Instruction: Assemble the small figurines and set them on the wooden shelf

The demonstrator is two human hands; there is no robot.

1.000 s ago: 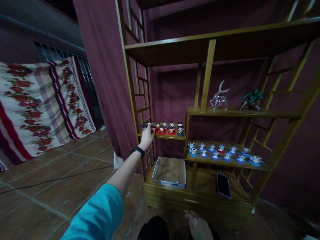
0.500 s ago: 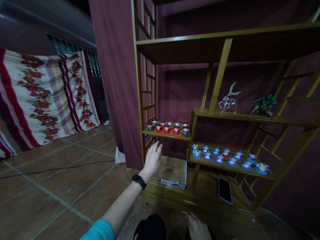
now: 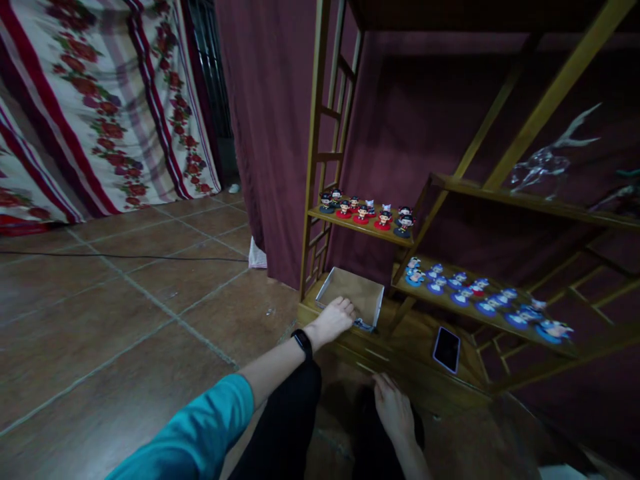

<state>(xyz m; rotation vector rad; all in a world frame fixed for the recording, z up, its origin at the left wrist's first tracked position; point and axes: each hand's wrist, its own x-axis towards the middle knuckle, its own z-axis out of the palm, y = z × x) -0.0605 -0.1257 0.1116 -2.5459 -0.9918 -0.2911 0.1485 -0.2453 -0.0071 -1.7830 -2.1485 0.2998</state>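
My left hand, wearing a black band on its wrist, is at the front wall of a shallow cardboard box. Its fingers bend over that wall, and the thumb is hidden. The box sits on the cabinet base, its brown inside showing. Over my dark-clad right knee lies my right hand, fingers loosely stretched and nothing seen in them. Above the box, small figurines on red and dark bases line a short shelf. To the right, figurines on blue and purple bases stand on a lower shelf.
A phone lies on the cabinet base right of the box. Higher up, a clear deer figure stands on another shelf. A purple curtain hangs left of the wooden post. A black cable crosses the tiled floor.
My left hand has come down from beside the figurine shelf to the box's front wall. My view has tilted downward. My right hand still rests by the knee.
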